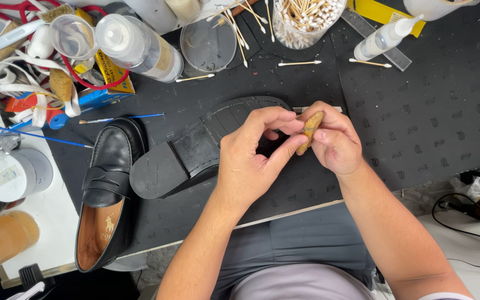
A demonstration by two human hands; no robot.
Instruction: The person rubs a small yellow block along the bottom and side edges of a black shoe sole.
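Shoe [195, 150] lies sole-up on the black mat [418, 111], long axis running 2 to 8 o'clock, heel at 8. Above it, left hand [251, 161] and right hand [334, 141] both pinch a small tan block [310, 130], tilted 1 to 7 o'clock. Loosened fingers could likely drop it onto the sole.

Upright black loafer [109, 189], jar of cotton swabs [305, 21], clear plastic bottle [139, 47], white tub [15, 174], black mat [429, 105].
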